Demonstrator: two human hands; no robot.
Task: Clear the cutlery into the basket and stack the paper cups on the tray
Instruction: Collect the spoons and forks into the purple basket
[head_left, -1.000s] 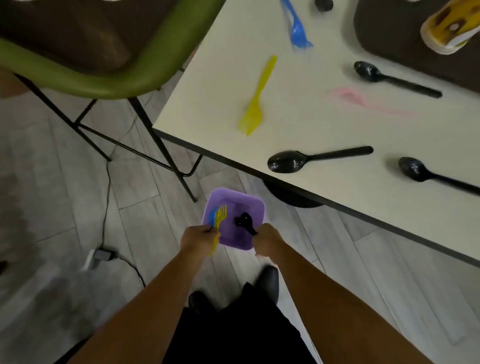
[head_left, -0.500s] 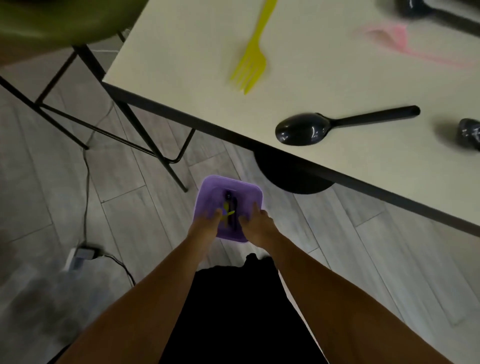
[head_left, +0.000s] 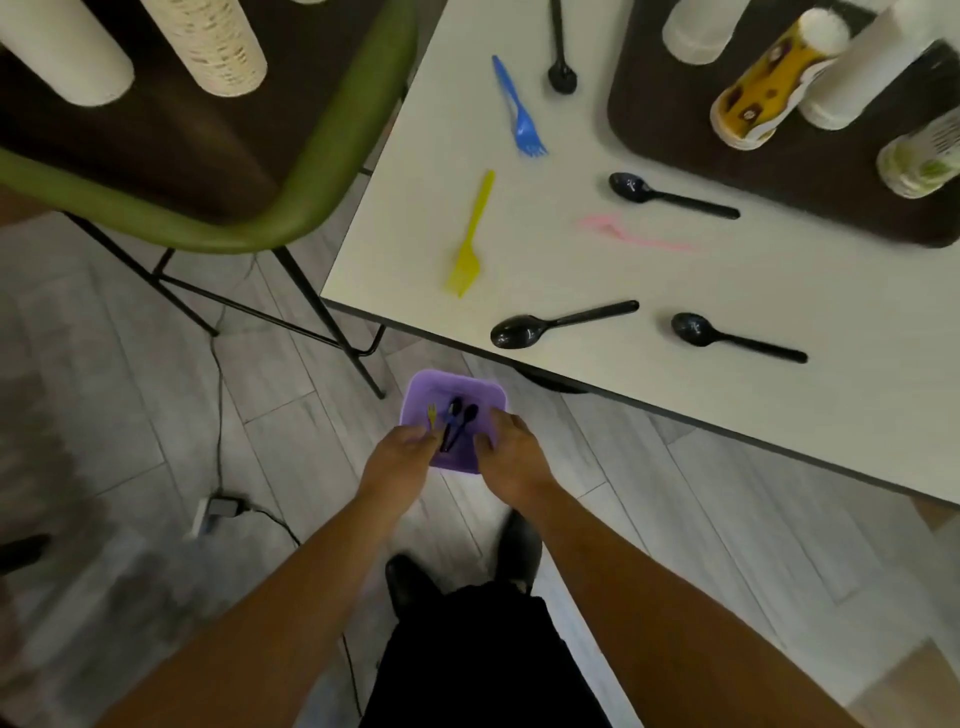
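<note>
I hold the purple basket (head_left: 457, 415) below the table's near edge, left hand (head_left: 397, 460) and right hand (head_left: 511, 457) both clamped on its rim. Light, stiff plastic; black spoon (head_left: 524, 331) next, pinch mid-handle.

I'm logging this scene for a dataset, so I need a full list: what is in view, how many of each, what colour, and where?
basket: 1, purple, low over the floor, held by both hands
cutlery in basket: black spoons, a small yellow fork, something blue; count unclear
black spoons: 4 on the table
yellow fork: 1, table near left edge
blue fork: 1, table, far side
pink utensil: 1, pale, table middle; type unclear
tray: 1, dark brown, table's far right
paper cup stacks: 4 on the tray, white, yellow, green-patterned
chair: 1, green, left of table, carrying 2 more cup stacks
table: 1, cream
left hand: on basket's near-left rim
right hand: on basket's near-right rim
</note>
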